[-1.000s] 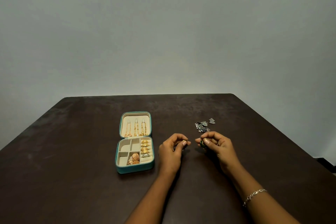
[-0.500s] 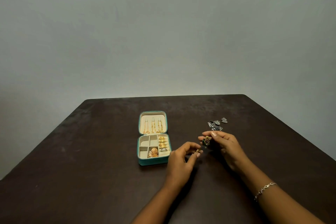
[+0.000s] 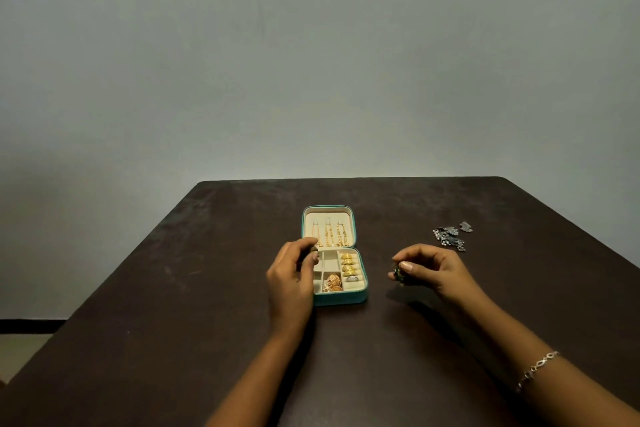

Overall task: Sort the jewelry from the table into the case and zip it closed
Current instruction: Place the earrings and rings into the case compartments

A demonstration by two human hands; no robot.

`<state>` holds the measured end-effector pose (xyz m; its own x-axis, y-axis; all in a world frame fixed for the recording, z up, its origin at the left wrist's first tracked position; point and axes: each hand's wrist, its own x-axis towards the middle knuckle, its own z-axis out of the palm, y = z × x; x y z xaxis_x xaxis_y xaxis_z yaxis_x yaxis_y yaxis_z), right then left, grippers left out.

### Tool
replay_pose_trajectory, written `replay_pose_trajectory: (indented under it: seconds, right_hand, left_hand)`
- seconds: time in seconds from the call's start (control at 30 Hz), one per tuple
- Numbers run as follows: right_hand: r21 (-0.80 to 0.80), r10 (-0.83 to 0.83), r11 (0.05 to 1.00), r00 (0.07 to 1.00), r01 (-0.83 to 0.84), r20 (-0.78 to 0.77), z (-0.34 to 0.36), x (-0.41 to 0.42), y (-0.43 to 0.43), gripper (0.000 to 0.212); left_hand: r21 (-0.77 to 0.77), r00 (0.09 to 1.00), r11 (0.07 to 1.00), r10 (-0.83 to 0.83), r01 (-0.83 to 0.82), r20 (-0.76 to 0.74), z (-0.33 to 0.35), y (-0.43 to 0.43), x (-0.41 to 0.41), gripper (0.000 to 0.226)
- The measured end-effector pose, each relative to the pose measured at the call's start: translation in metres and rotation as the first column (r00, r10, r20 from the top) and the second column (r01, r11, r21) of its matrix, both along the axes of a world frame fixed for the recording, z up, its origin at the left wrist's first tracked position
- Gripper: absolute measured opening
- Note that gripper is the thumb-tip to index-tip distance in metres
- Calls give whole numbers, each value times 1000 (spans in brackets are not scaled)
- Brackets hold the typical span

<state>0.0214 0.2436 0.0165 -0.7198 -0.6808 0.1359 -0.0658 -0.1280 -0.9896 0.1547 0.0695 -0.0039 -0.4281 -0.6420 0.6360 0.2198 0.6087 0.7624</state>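
A teal, square, zip-round jewellery case with a cream lining lies open near the middle of the dark brown bench, its hinge parallel to the far edge. The lid half lies flat on the far side and carries three long gold chain pieces set side by side. The base half, on the near side, is divided into compartments. Its right column holds a row of gold rings with one silver ring at the near end, and the near middle compartment holds gold domed earrings. The left hand is positioned over the left column of the base half and hides most of it. Its grip is closed, with thumb and fingertip pinching a small dark brassy piece at the hinge line, by the far left corner of the base half. Whether this piece touches the case cannot be determined. The right hand is positioned to the right of the case and apart from it, with its shadow on the bench beneath. Its grip is clamped on a small dark green and gold piece, held between thumb and fingers. A loose cluster of silver-toned jewellery lies on the bench beyond the right hand, toward the far right corner. A silver link bracelet encircles the right wrist.
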Motion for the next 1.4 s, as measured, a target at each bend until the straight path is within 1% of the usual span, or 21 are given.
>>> replay_pose_trajectory:
  seconds: [0.1, 0.17, 0.23, 0.33, 0.4, 0.5, 0.63, 0.7, 0.77, 0.83, 0.93, 1.03, 1.17, 1.27, 1.33, 1.4]
  right_hand:
    - [49, 26, 999, 997, -23, -69, 5, 7, -11, 16]
    - [106, 42, 994, 986, -25, -163, 9, 12, -21, 19]
    - [130, 57, 991, 973, -29, -223, 12, 17, -34, 21]
    - [101, 56, 994, 978, -37, -199, 15, 28, -56, 19]
    - [125, 82, 991, 969, -54, -232, 15, 34, -70, 18]
    - [229, 134, 972, 926, -54, -352, 13, 41, -87, 17]
    - [328, 179, 944, 890, -36, -419, 11, 46, -99, 23]
    - [374, 208, 927, 849, -13, -486, 10, 45, -101, 23]
    - [420, 247, 908, 799, 7, -548, 10, 44, -101, 19]
    - [457, 289, 890, 769, 4, -570, 10, 43, -100, 17]
    - [492, 327, 870, 758, -9, -564, 11, 41, -100, 19]
    - [538, 358, 843, 738, 8, -572, 12, 40, -103, 16]
    - [560, 357, 827, 726, 46, -588, 14, 40, -107, 11]
    - [584, 398, 808, 666, 70, -631, 14, 42, -109, 8]
    - [584, 409, 803, 603, 118, -684, 12, 43, -111, 6]
    - [584, 410, 797, 568, 158, -714, 10, 42, -113, 4]
  left_hand:
    - [93, 997, 993, 74, -75, 10, -8, -10, 6, 30]
    - [141, 996, 986, 88, -88, 11, -13, -16, 8, 35]
    - [185, 995, 977, 100, -102, 20, -15, -20, 8, 39]
    - [239, 994, 965, 106, -108, 23, -16, -23, 10, 42]
    - [262, 995, 960, 98, -101, 23, -18, -24, 10, 42]
    - [282, 996, 955, 83, -86, 23, -21, -27, 10, 40]
    - [302, 997, 950, 74, -77, 21, -22, -27, 9, 38]
    - [313, 997, 947, 71, -75, 22, -23, -27, 9, 36]
    - [325, 997, 943, 67, -73, 28, -23, -27, 8, 34]
    - [333, 998, 941, 61, -67, 29, -22, -27, 7, 33]
    - [343, 998, 938, 51, -55, 22, -20, -25, 6, 33]
    - [350, 998, 935, 50, -55, 25, -20, -26, 6, 36]
    - [350, 998, 935, 58, -64, 28, -19, -26, 7, 33]
    - [336, 997, 939, 62, -71, 40, -18, -25, 8, 27]
    - [328, 997, 942, 63, -75, 46, -18, -26, 8, 25]
    - [341, 998, 938, 57, -67, 41, -18, -25, 7, 25]
